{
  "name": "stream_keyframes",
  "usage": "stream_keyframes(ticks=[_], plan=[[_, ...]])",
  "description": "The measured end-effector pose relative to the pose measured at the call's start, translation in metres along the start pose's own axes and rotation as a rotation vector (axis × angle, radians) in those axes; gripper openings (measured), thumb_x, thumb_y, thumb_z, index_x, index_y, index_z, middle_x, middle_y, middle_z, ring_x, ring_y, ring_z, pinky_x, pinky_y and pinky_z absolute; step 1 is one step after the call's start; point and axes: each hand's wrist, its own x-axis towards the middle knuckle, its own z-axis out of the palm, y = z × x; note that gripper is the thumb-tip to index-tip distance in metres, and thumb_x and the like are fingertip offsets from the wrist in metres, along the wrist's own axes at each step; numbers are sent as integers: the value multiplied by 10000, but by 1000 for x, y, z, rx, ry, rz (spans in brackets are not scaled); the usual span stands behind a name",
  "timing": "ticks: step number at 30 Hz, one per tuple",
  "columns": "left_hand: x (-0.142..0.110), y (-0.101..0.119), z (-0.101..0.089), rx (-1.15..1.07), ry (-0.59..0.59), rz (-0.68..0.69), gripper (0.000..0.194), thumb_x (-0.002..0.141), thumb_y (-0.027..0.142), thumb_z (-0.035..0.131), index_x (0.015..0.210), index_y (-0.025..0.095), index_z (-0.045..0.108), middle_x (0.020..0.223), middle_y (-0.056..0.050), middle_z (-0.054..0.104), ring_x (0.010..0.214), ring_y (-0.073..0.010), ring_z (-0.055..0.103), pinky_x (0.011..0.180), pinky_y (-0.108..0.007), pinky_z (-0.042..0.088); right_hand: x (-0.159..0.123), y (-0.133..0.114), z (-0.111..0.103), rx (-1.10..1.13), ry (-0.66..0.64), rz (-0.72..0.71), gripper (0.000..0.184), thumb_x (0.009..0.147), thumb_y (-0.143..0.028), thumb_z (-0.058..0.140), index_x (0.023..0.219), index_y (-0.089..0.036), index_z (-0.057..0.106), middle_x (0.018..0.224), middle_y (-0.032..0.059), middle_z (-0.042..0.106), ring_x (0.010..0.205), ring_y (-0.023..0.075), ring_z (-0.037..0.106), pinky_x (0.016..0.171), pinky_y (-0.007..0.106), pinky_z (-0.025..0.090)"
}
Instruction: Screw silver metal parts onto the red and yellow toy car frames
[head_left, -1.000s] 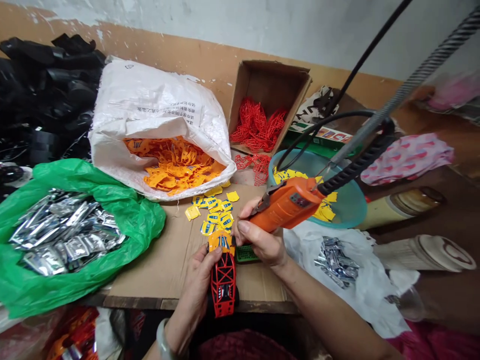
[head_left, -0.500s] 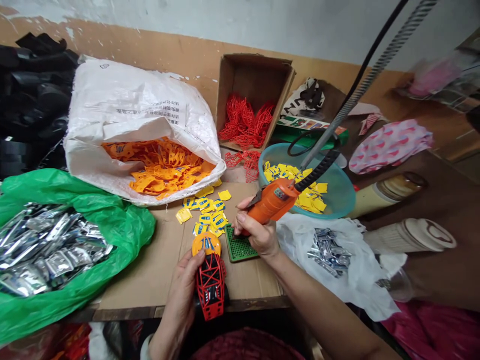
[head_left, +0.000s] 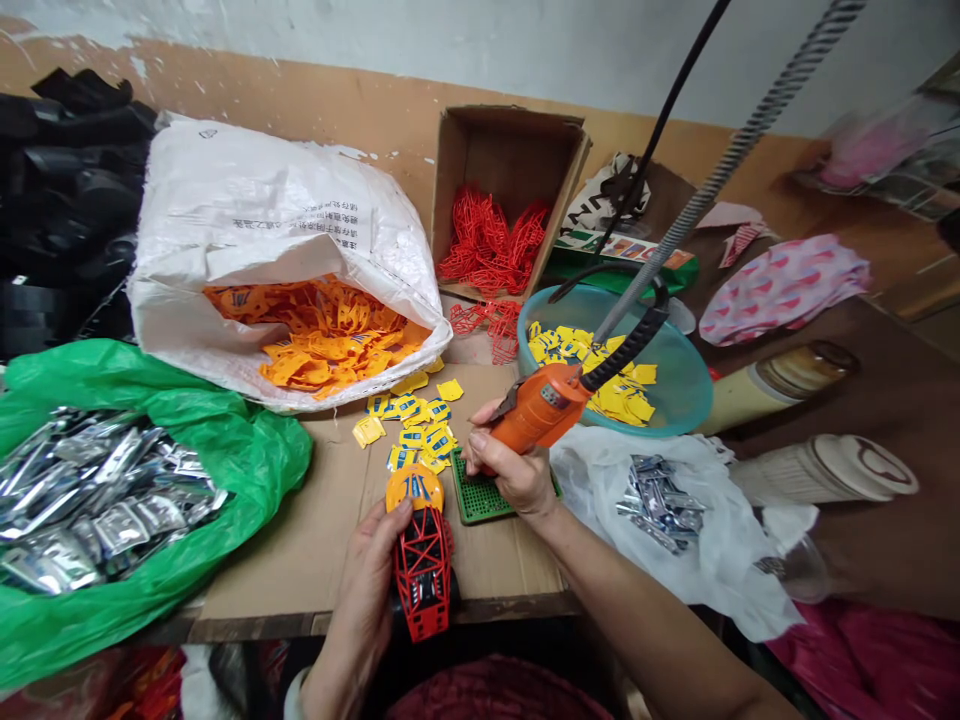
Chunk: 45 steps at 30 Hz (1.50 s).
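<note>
The person wears a dark red, textured garment (head_left: 496, 690) and a pale bangle (head_left: 293, 697), partly visible, on the left arm; the left hand (head_left: 369, 560) and right hand (head_left: 517, 468) are bare.

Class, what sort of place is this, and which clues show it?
Probably a small toy-assembly workshop: the corded orange power tool, the half-built toy car and the sack of orange parts suggest it.

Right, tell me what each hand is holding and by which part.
Left hand: the toy car, by its orange end. Right hand: the orange power tool, by its lower body.
</note>
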Motion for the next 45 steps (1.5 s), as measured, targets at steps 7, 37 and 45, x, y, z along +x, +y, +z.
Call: stream_keyframes(ticks=[7,37,45], plan=[[3,-1,-4,38,8,1,492,629,440,902,971,128,737,698,-40,757,519,-171,667,493,-253,519,0,2,2,1,4,9,308,800,-434,771,941,-230,589,539,-84,572,447,127,567,525,283,511],[-3,0,6,-52,-81,37,580,625,414,912,1076,140,671,784,-35,751,567,-141,625,545,-255,515,16,-27,41,243,-103,-101,162,828,-302,729,910,-209,625,538,-80,570,452,124,551,531,290,490],[-1,-4,6,-69,-76,38,575,642,409,903,1103,181,646,770,-2,728,557,-130,603,540,-246,499,12,-25,43,209,-130,-77,196,828,-320,742,934,-215,615,563,-82,561,459,122,563,513,278,484]])
